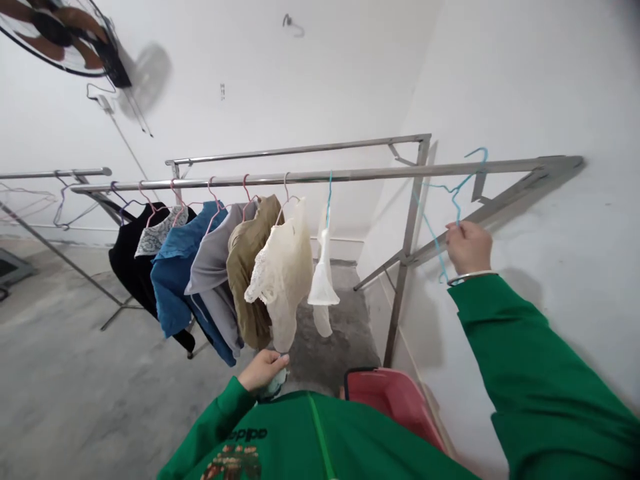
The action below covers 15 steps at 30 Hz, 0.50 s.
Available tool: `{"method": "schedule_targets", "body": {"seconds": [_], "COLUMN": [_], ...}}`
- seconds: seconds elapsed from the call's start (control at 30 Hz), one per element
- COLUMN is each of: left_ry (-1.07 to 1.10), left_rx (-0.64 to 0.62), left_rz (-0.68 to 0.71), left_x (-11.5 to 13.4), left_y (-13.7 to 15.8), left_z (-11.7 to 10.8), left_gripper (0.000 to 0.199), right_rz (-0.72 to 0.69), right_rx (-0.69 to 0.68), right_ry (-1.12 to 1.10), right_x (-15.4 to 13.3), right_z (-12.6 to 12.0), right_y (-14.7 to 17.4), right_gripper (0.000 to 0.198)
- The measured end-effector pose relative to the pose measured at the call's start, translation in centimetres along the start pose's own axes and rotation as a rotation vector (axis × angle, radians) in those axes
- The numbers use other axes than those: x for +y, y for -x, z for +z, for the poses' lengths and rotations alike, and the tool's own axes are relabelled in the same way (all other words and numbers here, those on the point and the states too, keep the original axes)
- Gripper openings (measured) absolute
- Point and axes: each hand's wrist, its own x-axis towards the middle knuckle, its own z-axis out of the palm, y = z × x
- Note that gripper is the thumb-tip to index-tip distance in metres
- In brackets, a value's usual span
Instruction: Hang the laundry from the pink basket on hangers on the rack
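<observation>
My right hand (469,248) is raised near the right end of the rail, its fingers closed on a light blue wire clothes hanger (457,205). The hanger's hook points up beside the rail, and no garment is on it. Low in front of my body, my left hand (263,371) pinches a small pale mint cloth (275,385). Most of that cloth is hidden by the hand and my green top. Just above it hangs a cream lace-edged garment (287,280). A white garment (324,277) on a blue hanger is to its right, seen edge-on.
A metal clothes rail (370,175) crosses the view, carrying grey (215,247), olive (250,267), blue (175,273) and black (133,247) garments. Below right stands a red basket (400,393). A wall fan (55,30) is at upper left, and a white wall (550,87) closes the right side.
</observation>
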Motion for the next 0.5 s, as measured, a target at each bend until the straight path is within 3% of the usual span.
{"method": "schedule_targets", "body": {"seconds": [0.1,0.2,0.27,0.33,0.4,0.5], "left_ry": [0.104,0.249,0.301,0.369,0.482,0.623], "left_rx": [-0.02,-0.055,-0.027,0.014,0.064,0.169], "left_rz": [-0.011,-0.025,-0.03,-0.063,-0.115,-0.145], "left_x": [-0.4,-0.9,-1.0,-0.5,0.5,2.4], "left_y": [-0.1,-0.1,0.0,0.2,0.4,0.1], "left_z": [0.0,-0.2,-0.4,-0.7,-1.1,-1.9], "left_gripper": [0.077,0.074,0.071,0.066,0.062,0.054], "right_rz": [-0.007,0.085,0.203,0.422,0.535,0.483], "right_rx": [0.025,0.059,0.069,-0.005,-0.093,-0.349], "right_ry": [-0.042,-0.156,-0.328,-0.413,-0.38,-0.287], "right_x": [-2.1,-4.0,-4.9,-5.5,-6.1,-6.6], "right_z": [-1.5,-2.2,-2.3,-2.6,-3.7,-6.3], "right_y": [5.3,14.4,21.1,26.6,29.9,31.5], "right_gripper": [0.021,0.025,0.042,0.045,0.044,0.04]}}
